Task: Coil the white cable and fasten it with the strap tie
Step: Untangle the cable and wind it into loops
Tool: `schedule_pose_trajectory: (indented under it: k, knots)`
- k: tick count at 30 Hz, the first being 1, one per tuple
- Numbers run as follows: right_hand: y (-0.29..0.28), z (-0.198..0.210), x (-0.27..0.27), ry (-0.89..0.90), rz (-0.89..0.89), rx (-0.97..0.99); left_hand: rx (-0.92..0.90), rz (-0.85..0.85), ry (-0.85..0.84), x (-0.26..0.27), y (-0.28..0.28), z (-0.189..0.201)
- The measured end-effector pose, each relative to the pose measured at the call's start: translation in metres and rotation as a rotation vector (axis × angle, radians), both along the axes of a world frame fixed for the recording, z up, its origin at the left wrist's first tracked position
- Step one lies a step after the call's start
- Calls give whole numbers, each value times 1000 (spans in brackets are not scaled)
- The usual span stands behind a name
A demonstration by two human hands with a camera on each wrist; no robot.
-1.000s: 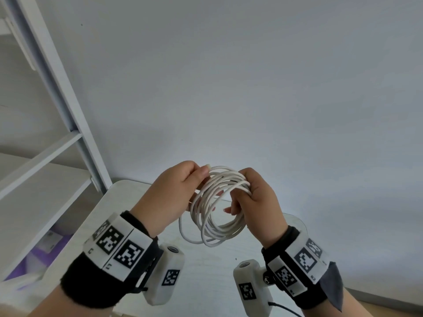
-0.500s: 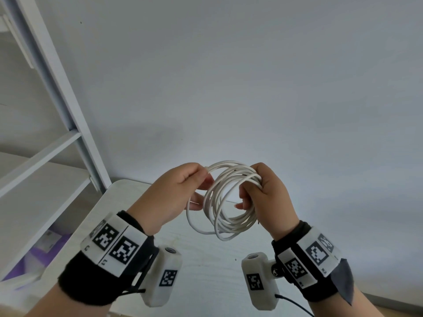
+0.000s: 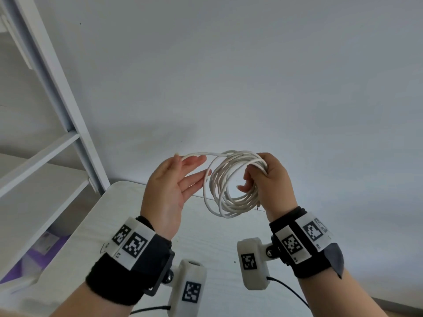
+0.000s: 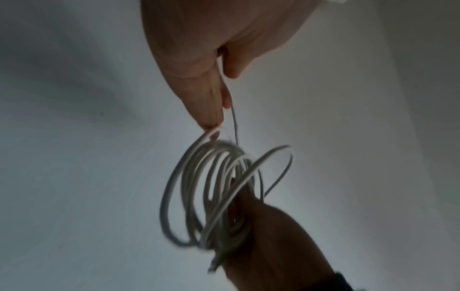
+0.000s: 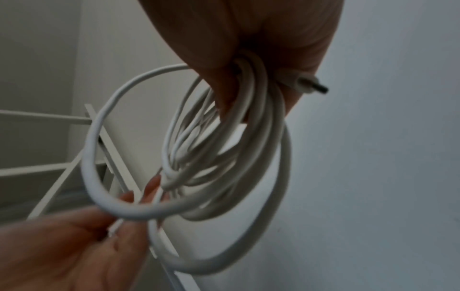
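The cable, thin, smooth and white, is hanging in a loose round coil above the table, clear of its top and well in from the curved far edge. The right hand is gripping the coil's right side, fingers curled through the loops, a metal-tipped plug sticking out past them. One free strand is running left off the top of the coil to the left hand, which is pinching it between thumb and forefinger, the other fingers stretched straight toward the coil. Behind the coil a plain pale wall is standing well back; left of it, slanted white shelf rails are closing that side.
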State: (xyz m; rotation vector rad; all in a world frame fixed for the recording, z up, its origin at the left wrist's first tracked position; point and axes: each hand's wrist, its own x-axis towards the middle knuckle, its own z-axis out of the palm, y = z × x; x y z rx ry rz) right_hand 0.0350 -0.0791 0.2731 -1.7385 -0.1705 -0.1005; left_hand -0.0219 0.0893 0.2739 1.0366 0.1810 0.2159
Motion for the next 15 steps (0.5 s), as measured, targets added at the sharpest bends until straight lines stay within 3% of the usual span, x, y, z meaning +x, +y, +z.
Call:
schedule_pose_trajectory:
  k: [3,6,12,15]
  knots:
    - [5,6,2,9,-12,124,5,13,14,-6,-12,-14]
    - [5,10,7,4,-65,144,300,-102,125,-14,-23,-27]
    - [5,-5,14,-129,-150,-187,556,-59,129,-4,2,-14]
    - [13,-10,10,-230,-146,-362,812,-113,3,-1,-2,1]
